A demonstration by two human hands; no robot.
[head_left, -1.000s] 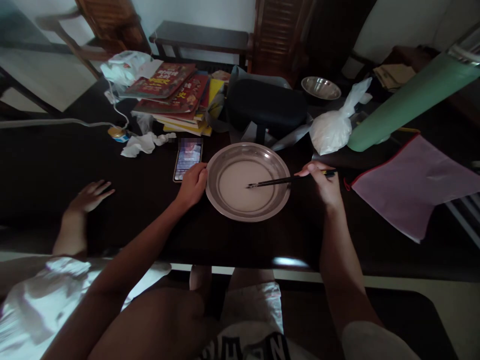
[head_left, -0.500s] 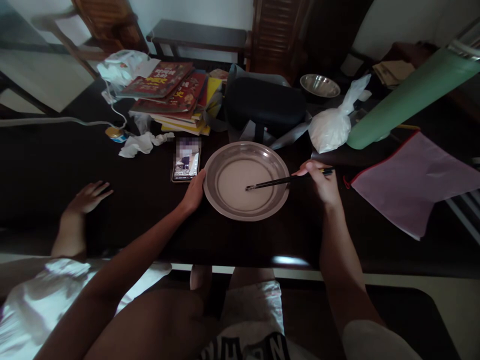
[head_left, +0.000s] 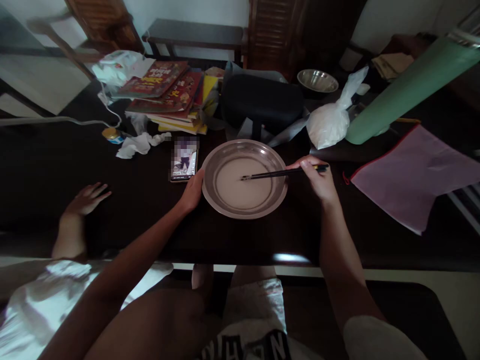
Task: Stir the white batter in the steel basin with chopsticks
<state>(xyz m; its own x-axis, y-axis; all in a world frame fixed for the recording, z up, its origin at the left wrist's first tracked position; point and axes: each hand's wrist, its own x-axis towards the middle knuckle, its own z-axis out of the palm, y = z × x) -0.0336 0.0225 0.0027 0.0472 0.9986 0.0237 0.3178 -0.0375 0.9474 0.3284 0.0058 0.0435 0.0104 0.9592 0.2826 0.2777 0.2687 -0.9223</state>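
A round metal dish (head_left: pixel 213 165) is set on the dark table (head_left: pixel 45 165), right in front of the person. A thin pool of pale, milky liquid (head_left: pixel 232 192) is held in the dish. A pair of dark chopsticks (head_left: pixel 279 173) is gripped in the right hand (head_left: pixel 317 180) — the fingers are pinched around the far end, and the tips are dipped into the liquid near the middle of the dish. The left rim of the dish is touched by the left hand (head_left: pixel 192 192), with the fingers curled against its edge.

Just beside the left hand a phone (head_left: pixel 184 161) is laid flat, with its screen lit. Behind it, a stack of books (head_left: pixel 168 95) is piled; red covers with yellow writing can be seen, but the words are too small to be read. A small jar with a yellow lid (head_left: pixel 110 134) and some crumpled tissue (head_left: pixel 137 144) are found near the books. A black case (head_left: pixel 262 102) is placed behind the dish, and a tied plastic bag (head_left: pixel 330 122) filled with something white is next to it. A small metal bowl (head_left: pixel 317 80) is farther back; what is in it cannot be told. A green roll (head_left: pixel 405 90) and a pink pouch (head_left: pixel 412 180) lie on the right.

At the left edge — well apart from the dish — another person's hand (head_left: pixel 87 199) is laid flat on the table.

Letters are printed on the person's shorts (head_left: pixel 249 342), but only a part is seen.
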